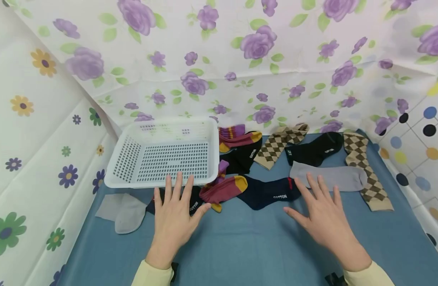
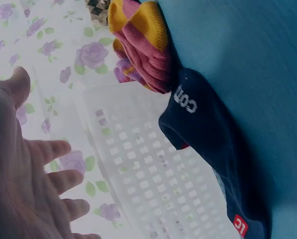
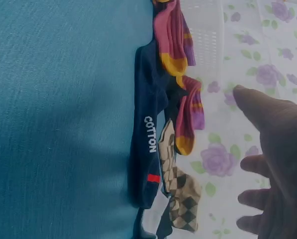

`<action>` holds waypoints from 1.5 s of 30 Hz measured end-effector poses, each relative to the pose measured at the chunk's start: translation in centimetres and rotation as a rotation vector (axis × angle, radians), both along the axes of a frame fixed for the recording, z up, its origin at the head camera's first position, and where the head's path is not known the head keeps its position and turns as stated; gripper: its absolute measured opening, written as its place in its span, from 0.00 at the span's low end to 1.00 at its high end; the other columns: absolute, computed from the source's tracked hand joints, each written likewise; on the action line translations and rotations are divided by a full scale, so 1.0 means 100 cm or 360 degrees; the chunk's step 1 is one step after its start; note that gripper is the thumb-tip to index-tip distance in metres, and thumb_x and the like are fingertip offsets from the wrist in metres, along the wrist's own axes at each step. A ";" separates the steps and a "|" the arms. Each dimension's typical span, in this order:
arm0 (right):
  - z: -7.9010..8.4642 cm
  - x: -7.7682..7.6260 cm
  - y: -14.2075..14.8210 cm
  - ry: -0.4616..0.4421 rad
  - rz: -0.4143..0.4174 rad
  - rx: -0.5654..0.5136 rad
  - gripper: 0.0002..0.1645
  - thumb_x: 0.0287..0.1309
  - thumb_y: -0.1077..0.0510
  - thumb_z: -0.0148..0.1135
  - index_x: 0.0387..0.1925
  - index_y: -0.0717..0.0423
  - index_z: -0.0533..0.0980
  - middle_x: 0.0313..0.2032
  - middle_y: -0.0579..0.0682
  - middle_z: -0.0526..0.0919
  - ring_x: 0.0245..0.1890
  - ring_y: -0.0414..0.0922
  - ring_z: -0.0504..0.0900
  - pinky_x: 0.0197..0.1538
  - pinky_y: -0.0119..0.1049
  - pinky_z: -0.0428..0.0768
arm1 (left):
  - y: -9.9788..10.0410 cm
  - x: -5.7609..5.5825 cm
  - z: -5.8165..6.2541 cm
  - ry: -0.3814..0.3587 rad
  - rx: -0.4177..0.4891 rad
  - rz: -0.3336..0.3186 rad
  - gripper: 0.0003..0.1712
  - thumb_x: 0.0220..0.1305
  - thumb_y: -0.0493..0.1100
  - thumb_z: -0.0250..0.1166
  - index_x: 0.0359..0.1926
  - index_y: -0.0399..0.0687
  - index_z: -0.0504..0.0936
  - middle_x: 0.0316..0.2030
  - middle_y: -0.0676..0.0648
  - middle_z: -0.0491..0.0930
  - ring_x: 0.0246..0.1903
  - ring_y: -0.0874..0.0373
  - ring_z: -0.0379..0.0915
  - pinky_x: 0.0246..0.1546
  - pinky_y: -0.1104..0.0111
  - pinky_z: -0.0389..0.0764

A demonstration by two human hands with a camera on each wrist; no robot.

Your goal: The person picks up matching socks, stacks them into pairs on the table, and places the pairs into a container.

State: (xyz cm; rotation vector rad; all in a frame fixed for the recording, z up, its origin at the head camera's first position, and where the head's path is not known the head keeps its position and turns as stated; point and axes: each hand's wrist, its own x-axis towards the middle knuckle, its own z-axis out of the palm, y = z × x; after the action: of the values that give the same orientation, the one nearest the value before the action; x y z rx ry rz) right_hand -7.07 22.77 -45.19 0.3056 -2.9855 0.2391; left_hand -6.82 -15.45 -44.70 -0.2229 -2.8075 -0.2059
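My left hand (image 1: 176, 222), fingers straight and spread, is nearest a navy sock (image 2: 208, 119) lying by the front of the white basket (image 1: 133, 185). Beside that sock is a pink, purple and yellow striped sock (image 1: 222, 190). My right hand (image 1: 322, 218) is also spread and holds nothing. Around its fingertips lie another navy sock (image 3: 147, 99) marked COTTON and a grey sock (image 1: 333, 178). Farther back are a black sock (image 1: 315, 149), a checkered sock (image 1: 276, 145) and a second striped sock (image 1: 236, 137).
A folded grey sock (image 1: 127, 210) lies at the left, and a checkered sock (image 1: 365, 171) at the far right. A black sock (image 1: 240, 157) is beside the basket. Flowered cloth (image 1: 190, 59) hangs behind the blue table cover (image 1: 240, 246), with patterned cloth on both sides.
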 end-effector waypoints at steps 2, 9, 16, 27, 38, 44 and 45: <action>0.000 -0.001 -0.001 0.0004 0.0021 -0.0135 0.52 0.51 0.19 0.44 0.72 0.37 0.48 0.71 0.52 0.45 0.68 0.57 0.43 0.62 0.62 0.40 | 0.002 0.000 0.002 0.0045 0.0050 -0.0036 0.48 0.58 0.76 0.46 0.71 0.55 0.54 0.70 0.43 0.48 0.68 0.43 0.35 0.61 0.44 0.41; -0.015 -0.015 -0.006 0.0098 0.0046 -0.0461 0.39 0.58 0.33 0.54 0.66 0.45 0.63 0.65 0.54 0.62 0.58 0.58 0.66 0.51 0.58 0.68 | 0.018 0.000 0.006 0.0246 0.0224 -0.0245 0.29 0.63 0.61 0.57 0.55 0.46 0.76 0.54 0.44 0.72 0.57 0.49 0.62 0.54 0.51 0.62; -0.035 -0.035 -0.016 -0.0047 0.0132 -0.0376 0.37 0.59 0.35 0.55 0.62 0.53 0.67 0.63 0.56 0.65 0.61 0.55 0.63 0.56 0.55 0.64 | 0.043 0.002 -0.005 0.0247 0.0221 -0.0427 0.23 0.63 0.57 0.58 0.50 0.47 0.79 0.49 0.48 0.76 0.51 0.54 0.67 0.51 0.58 0.67; -0.058 -0.053 -0.020 -0.0089 0.0298 -0.0210 0.24 0.67 0.52 0.51 0.62 0.54 0.67 0.63 0.58 0.65 0.63 0.57 0.59 0.60 0.52 0.60 | 0.069 0.010 -0.032 0.0022 0.0022 -0.0576 0.20 0.64 0.55 0.57 0.50 0.50 0.78 0.47 0.51 0.76 0.46 0.58 0.69 0.47 0.60 0.70; -0.063 -0.053 -0.022 -0.0124 0.0226 -0.0046 0.26 0.66 0.54 0.51 0.64 0.52 0.65 0.63 0.57 0.64 0.61 0.56 0.60 0.53 0.56 0.65 | 0.079 0.009 -0.042 -0.0176 -0.0111 -0.0615 0.21 0.65 0.57 0.56 0.51 0.51 0.77 0.47 0.51 0.76 0.47 0.58 0.69 0.50 0.59 0.69; -0.059 -0.054 -0.023 -0.0149 0.0169 0.0000 0.28 0.64 0.52 0.53 0.64 0.53 0.65 0.61 0.61 0.64 0.58 0.59 0.61 0.50 0.57 0.66 | 0.083 0.009 -0.044 -0.0238 -0.0119 -0.0618 0.20 0.65 0.58 0.55 0.51 0.53 0.77 0.47 0.52 0.75 0.47 0.58 0.69 0.49 0.59 0.69; -0.058 -0.054 -0.022 -0.0144 0.0155 -0.0005 0.29 0.63 0.51 0.54 0.64 0.54 0.65 0.60 0.61 0.65 0.57 0.60 0.62 0.50 0.57 0.66 | 0.083 0.009 -0.044 -0.0243 -0.0121 -0.0617 0.20 0.66 0.58 0.55 0.51 0.53 0.77 0.47 0.52 0.75 0.47 0.57 0.69 0.49 0.59 0.69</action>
State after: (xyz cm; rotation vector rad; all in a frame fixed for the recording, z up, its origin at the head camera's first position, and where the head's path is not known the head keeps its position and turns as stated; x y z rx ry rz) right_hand -12.45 20.54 -51.03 0.4527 -3.0626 0.2747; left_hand -5.93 -7.13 -49.07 -0.8023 -2.8979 -0.2108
